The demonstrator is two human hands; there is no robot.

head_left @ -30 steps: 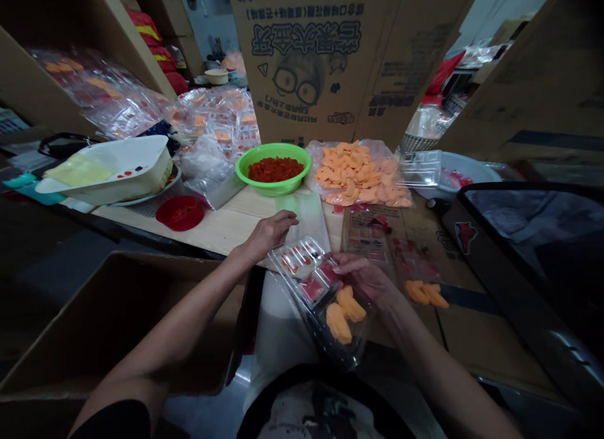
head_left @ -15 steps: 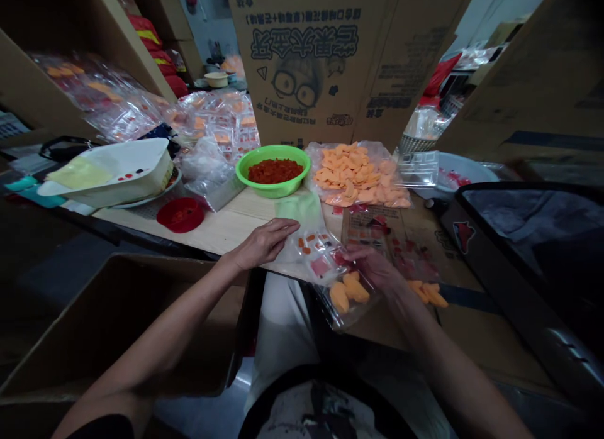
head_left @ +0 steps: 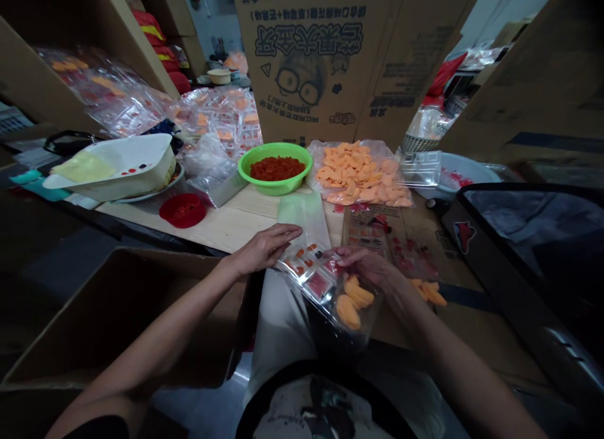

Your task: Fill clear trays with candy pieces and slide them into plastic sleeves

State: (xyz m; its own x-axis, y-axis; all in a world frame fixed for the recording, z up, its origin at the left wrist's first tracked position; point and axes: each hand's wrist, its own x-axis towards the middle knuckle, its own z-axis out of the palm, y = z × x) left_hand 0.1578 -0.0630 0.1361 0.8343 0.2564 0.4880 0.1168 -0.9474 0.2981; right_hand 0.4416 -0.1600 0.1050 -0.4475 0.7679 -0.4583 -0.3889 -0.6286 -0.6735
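Observation:
Low over my lap is a clear plastic compartment tray (head_left: 319, 284), tilted, with small orange and dark pieces, red squares and larger orange pieces in its sections. My right hand (head_left: 367, 263) grips its far right edge, fingers over the rim. At the tray's far left end, my left hand (head_left: 267, 247) is closed about the corner, its thumb side partly hidden. Just beyond the left fingertips, a pale, see-through plastic bag (head_left: 302, 214) lies flat on the table. Whether the tray's end touches this bag I cannot tell.
Behind stand a green bowl (head_left: 275, 187) of red pieces and a bag of orange pieces (head_left: 352, 175). A red dish (head_left: 183, 211) and white tub (head_left: 113, 168) are left. An open carton (head_left: 127, 313) sits below; a black bag (head_left: 533, 256) stands right.
The tray has come closer to my body, its left end swinging left toward my left hand. My right hand has moved slightly with it; the left hand stays nearly in place.

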